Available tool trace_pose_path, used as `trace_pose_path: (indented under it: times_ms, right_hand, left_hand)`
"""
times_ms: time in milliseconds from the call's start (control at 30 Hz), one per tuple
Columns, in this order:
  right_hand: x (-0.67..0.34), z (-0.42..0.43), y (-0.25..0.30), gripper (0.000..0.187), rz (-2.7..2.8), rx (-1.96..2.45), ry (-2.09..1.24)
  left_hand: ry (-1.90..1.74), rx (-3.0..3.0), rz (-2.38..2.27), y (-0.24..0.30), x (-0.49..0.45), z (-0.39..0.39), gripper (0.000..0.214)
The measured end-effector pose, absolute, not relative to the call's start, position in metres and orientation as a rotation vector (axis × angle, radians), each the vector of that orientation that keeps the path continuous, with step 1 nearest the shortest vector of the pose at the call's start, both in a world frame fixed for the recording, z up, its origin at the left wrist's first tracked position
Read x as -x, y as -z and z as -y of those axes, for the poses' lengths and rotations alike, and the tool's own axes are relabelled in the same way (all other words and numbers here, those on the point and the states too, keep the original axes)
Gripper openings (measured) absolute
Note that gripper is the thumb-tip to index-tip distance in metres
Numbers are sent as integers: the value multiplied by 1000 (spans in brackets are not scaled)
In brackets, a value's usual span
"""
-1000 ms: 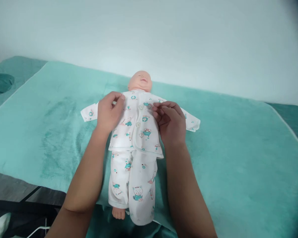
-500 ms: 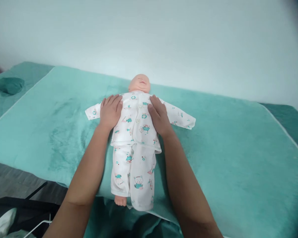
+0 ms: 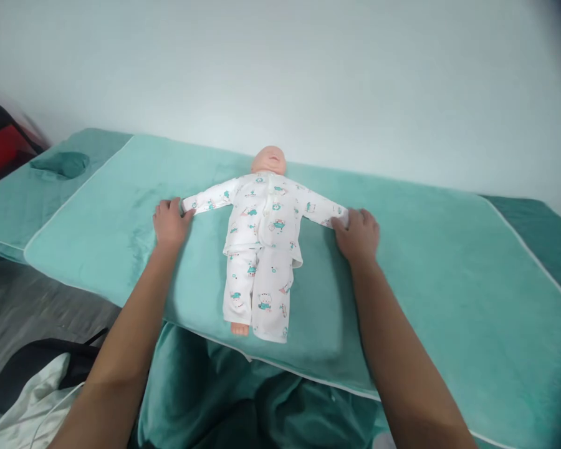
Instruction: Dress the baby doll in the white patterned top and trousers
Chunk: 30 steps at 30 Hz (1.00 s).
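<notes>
A baby doll (image 3: pixel 268 160) lies on its back on a teal blanket (image 3: pixel 425 280), dressed in a white printed top and trousers (image 3: pixel 263 249). Its sleeves are spread out to both sides. My left hand (image 3: pixel 171 221) rests at the end of the left-side sleeve, fingers curled at the cuff. At the other cuff sits my right hand (image 3: pixel 358 234), its fingers lying over the sleeve end. One bare doll foot (image 3: pixel 239 328) sticks out of the trousers near the blanket's front edge.
The blanket covers a teal bed along a white wall. A small teal cushion (image 3: pixel 60 164) lies at the far left, with a red and black object (image 3: pixel 0 146) behind it. White cloth (image 3: pixel 32 405) and a dark item lie on the grey floor at lower left.
Both hands have left the doll's chest and slid outwards along the sleeves to the cuffs. The sleeves now lie stretched out. The camera has pulled back.
</notes>
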State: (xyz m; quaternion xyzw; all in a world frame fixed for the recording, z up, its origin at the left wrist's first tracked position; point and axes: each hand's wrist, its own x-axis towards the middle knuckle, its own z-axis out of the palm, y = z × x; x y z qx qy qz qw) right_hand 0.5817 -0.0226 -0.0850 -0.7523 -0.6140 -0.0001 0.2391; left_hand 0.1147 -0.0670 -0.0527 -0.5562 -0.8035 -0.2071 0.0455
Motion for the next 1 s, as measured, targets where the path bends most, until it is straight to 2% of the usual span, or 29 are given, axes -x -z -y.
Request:
trace_pose_path:
  times_ms: [200,400,733,1000]
  right_hand:
    - [-595,29,91,46,1411,2144,-87]
    - [-597,11,91,47,1407,2103,-207]
    - [-604,-5,89,38,1328,1994,-173]
    - [-603,-6,89,34,1257,1984,-106]
  left_hand:
    - [864,1841,2388,60,-109,71,45]
    - [1250,2033,2286,70,-93,57,42]
    - [1236,1787,1961,84,-83,26,35]
    - [1002,1749,2075,84,-88,28,38]
